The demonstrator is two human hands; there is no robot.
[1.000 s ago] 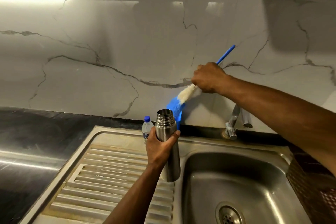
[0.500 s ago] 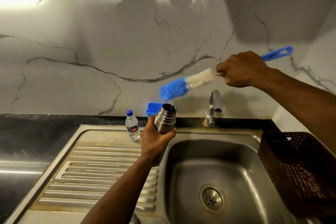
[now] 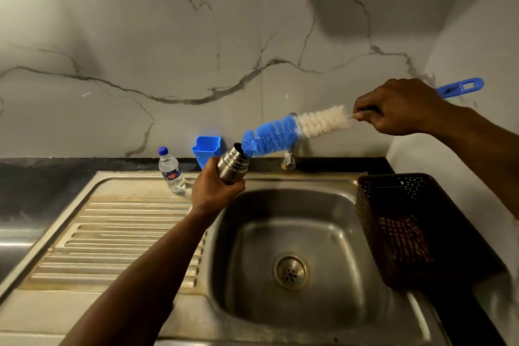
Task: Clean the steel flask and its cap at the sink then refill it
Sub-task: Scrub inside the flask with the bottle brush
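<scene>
the left hand (image 3: 216,194) is wrapping around the body of the steel flask (image 3: 232,166), holding it over the sink (image 3: 295,239) edge, probably so drips are falling into the basin. the flask is tilting, its long axis leaning up and right, the open mouth facing the bottle brush (image 3: 283,132). the right hand (image 3: 398,109) is gripping the brush's handle, lining its blue tip up with the mouth; whether the bristles are already inside is hard to tell.
</scene>
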